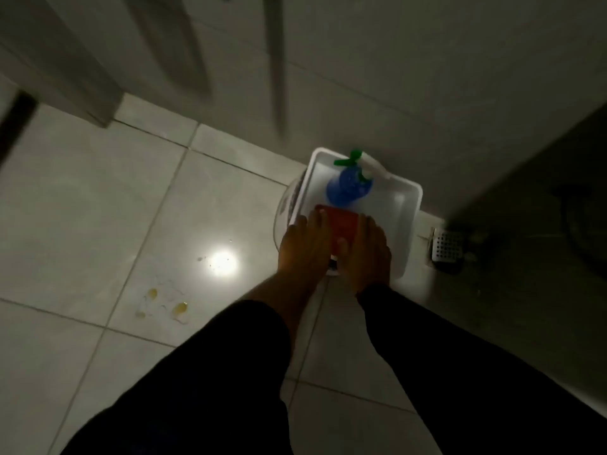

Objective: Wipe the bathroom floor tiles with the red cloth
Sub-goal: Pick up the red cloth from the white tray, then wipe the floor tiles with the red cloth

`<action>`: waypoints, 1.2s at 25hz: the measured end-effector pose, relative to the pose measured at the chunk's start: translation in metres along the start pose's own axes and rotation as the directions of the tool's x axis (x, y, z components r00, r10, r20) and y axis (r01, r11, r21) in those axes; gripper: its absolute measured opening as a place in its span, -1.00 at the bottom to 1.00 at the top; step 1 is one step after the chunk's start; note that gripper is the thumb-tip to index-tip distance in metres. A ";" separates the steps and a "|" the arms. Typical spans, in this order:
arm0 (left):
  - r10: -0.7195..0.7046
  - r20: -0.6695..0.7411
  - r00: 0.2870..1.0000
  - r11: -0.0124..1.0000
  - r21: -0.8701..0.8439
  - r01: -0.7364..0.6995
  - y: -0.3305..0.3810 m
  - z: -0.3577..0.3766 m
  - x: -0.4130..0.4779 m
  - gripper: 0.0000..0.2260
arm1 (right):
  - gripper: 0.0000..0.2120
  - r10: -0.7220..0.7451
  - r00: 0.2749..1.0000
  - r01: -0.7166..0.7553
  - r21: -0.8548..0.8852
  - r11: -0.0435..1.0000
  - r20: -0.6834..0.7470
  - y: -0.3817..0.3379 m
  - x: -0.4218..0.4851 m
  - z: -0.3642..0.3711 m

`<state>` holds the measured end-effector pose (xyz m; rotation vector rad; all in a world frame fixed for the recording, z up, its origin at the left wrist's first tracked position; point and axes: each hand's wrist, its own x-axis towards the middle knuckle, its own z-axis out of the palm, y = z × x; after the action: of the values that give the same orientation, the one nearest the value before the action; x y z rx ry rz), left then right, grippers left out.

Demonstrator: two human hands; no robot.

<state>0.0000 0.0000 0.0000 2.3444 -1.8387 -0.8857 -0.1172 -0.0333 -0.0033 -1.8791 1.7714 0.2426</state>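
A folded red cloth (pixel 341 224) lies in a white tray (pixel 409 205) near the wall. My left hand (pixel 305 246) and my right hand (pixel 369 252) flank the cloth, fingers stretched along its two sides and thumbs over its near end, taking hold of it. The cloth still rests in the tray. The pale floor tiles (pixel 82 208) spread to the left, with yellowish spots (pixel 180 309) and a thin smeared outline around them. Both my forearms are in dark sleeves.
A blue spray bottle with a green-and-white trigger (pixel 348 187) stands in the tray behind the cloth. The tray sits on a round bucket (pixel 284 205). A metal floor drain (pixel 448 247) is to the right, beside a dark fixture (pixel 542 192). A door (pixel 164 44) is at upper left.
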 end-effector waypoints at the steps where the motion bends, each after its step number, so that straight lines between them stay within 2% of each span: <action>1: -0.071 0.055 0.996 0.997 -0.033 0.072 0.005 0.014 0.017 -0.40 | -0.27 0.053 0.999 -0.053 0.029 0.998 0.005 0.007 0.019 0.013; 4: -0.308 0.175 0.935 0.928 -0.162 0.336 0.015 0.037 0.054 -0.32 | -0.21 0.294 0.943 -0.318 0.161 0.934 0.156 0.013 0.067 0.033; 6: -0.414 0.222 0.883 0.863 -0.213 0.459 0.020 0.047 0.067 -0.32 | -0.22 0.389 0.883 -0.459 0.317 0.830 0.263 0.017 0.085 0.047; 7: -0.449 0.217 0.866 0.835 -0.242 0.494 0.019 0.051 0.072 -0.36 | -0.27 0.401 0.873 -0.483 0.386 0.786 0.277 0.022 0.090 0.050; 10: -0.472 0.250 0.845 0.752 -0.387 0.534 0.015 0.046 0.077 -0.50 | -0.64 0.381 0.893 -0.448 0.540 0.713 0.238 0.029 0.091 0.047; 14: -0.370 0.146 0.917 0.597 -0.719 0.356 0.007 0.013 0.047 -0.67 | -0.68 0.396 0.914 -0.306 0.794 0.526 0.091 0.018 0.054 0.021; 16: -0.307 0.189 0.933 0.432 -0.845 0.314 -0.011 -0.006 0.010 -0.68 | -0.65 0.300 0.946 -0.250 0.871 0.423 0.125 0.004 0.021 0.006; 18: -0.199 0.255 0.946 0.223 -0.928 0.297 -0.047 -0.018 -0.037 -0.68 | -0.49 0.096 0.947 -0.321 0.880 0.349 0.307 -0.007 -0.019 -0.002; 19: -0.152 0.252 0.956 0.158 -0.948 0.276 -0.072 -0.020 -0.062 -0.68 | -0.44 -0.014 0.903 -0.400 0.854 0.333 0.429 -0.019 -0.037 -0.005; 21: -0.122 0.239 0.963 0.132 -0.958 0.254 -0.122 -0.014 -0.109 -0.64 | -0.55 -0.172 0.755 -0.508 0.731 0.456 0.633 -0.051 -0.069 0.004; 22: -0.133 0.240 0.962 0.132 -0.957 0.257 -0.145 -0.008 -0.134 -0.63 | -0.63 -0.212 0.683 -0.527 0.672 0.519 0.699 -0.065 -0.083 0.020; 23: -0.167 0.241 0.956 0.119 -0.958 0.262 -0.167 0.002 -0.157 -0.63 | -0.67 -0.224 0.643 -0.524 0.634 0.569 0.732 -0.077 -0.093 0.041; 26: -0.349 0.219 0.911 0.057 -0.965 0.254 -0.229 0.048 -0.209 -0.62 | -0.47 -0.133 0.602 -0.551 0.530 0.644 0.787 -0.116 -0.111 0.110; 28: -0.574 0.236 0.784 0.069 -0.940 0.333 -0.281 0.105 -0.239 -0.55 | -0.35 -0.121 0.636 -0.505 0.529 0.682 0.762 -0.145 -0.108 0.164; 30: -0.778 0.188 0.600 0.217 -0.815 0.537 -0.340 0.179 -0.265 -0.40 | -0.34 -0.195 0.704 -0.286 0.524 0.802 0.683 -0.169 -0.084 0.227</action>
<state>0.1829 0.3962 -0.1644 2.2747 0.0000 -1.0473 0.0879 0.1505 -0.1095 -1.0434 1.1422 0.3267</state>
